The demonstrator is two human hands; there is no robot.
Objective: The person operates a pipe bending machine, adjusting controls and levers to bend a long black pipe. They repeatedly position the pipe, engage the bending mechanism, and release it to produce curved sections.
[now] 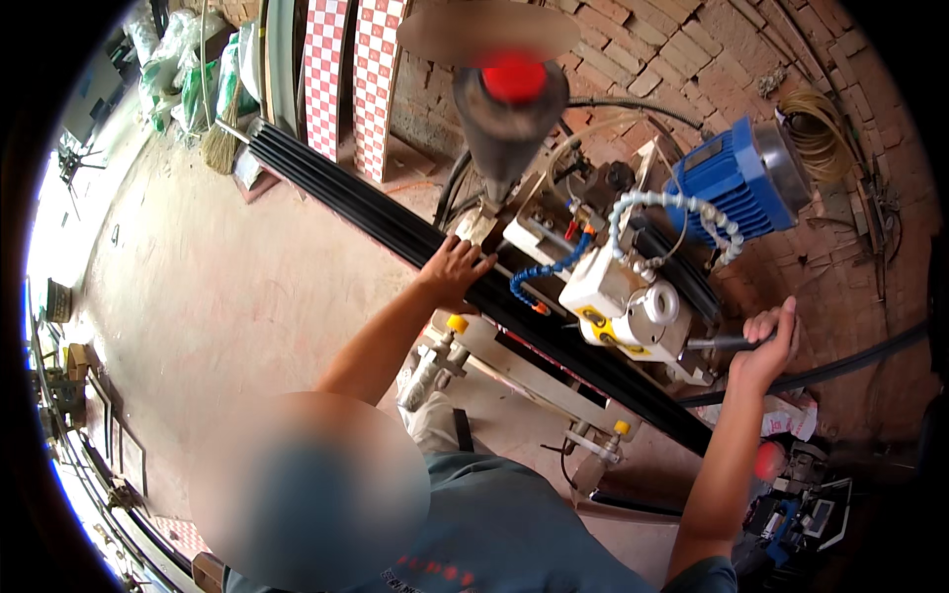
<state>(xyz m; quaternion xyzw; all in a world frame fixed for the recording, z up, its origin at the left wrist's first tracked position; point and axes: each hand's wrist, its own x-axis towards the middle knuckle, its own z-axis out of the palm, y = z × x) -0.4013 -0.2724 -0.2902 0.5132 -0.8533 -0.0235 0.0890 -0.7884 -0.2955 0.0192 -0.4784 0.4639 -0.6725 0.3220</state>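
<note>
My right hand (769,346) is closed round the black grip of a lever (720,344). The lever sticks out from the white head (603,292) of a machine with a blue motor (732,183). My left hand (457,269) lies with its fingers stretched over a bundle of long black bars (356,198), next to the machine's frame. The bars run slantwise under the white head, from far left to near right. A blue jointed hose (554,269) with an orange tip points down at the bars. The underside of my left palm is hidden.
Clamps with yellow knobs (457,324) stand along the near side of the bars. A dark post with a red top (514,79) rises beyond my left hand. Checkered boards (376,89) lean at the back. Coiled hose (816,133) lies by the brick wall; a broom (221,143) stands far left.
</note>
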